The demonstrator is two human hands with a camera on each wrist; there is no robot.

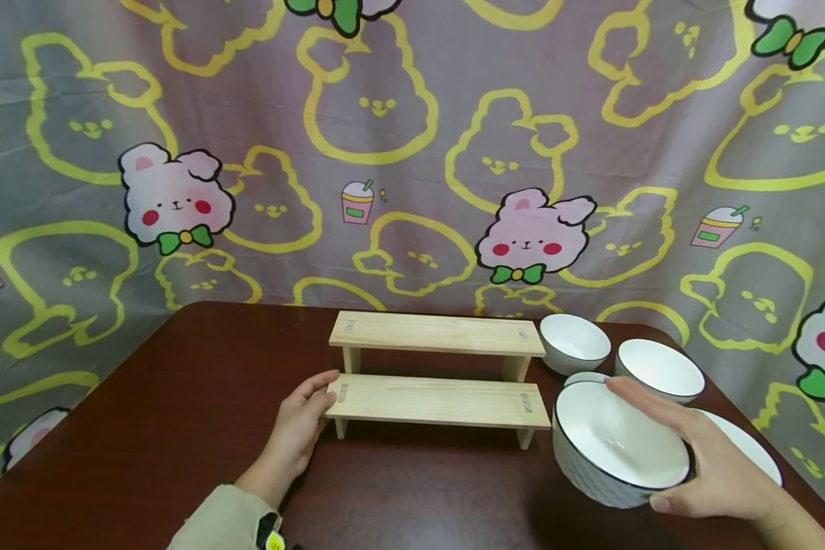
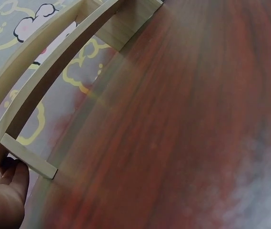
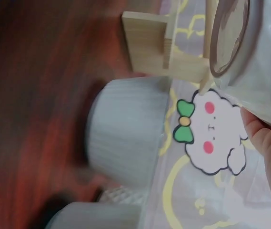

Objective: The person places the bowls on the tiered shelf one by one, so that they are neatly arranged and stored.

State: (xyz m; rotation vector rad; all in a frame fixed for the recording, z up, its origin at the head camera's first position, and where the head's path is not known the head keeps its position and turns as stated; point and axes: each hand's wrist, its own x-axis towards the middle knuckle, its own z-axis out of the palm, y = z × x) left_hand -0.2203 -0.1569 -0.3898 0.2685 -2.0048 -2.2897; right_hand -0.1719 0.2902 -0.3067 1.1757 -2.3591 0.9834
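A two-tier wooden shelf [image 1: 436, 399] stands on the table, its upper board behind and above the lower one. My left hand [image 1: 299, 428] grips the left end of the lower board; in the left wrist view, fingers [image 2: 18, 181] curl beneath that end. On the right, a white bowl [image 1: 622, 439] with a dark rim and textured outside is held in my right hand [image 1: 715, 451], thumb at the near side and fingers over the far rim. It is tilted in the air, and its foot ring shows on the held bowl [image 3: 264, 57] in the right wrist view.
Beyond the shelf's right end stand a white bowl [image 1: 574, 342] and another bowl [image 1: 660, 370]. A third bowl [image 1: 745, 447] is partly hidden by my right hand. One more rim [image 1: 584, 377] peeks out behind the held bowl. A patterned curtain [image 1: 412, 153] hangs behind the dark table [image 1: 144, 412].
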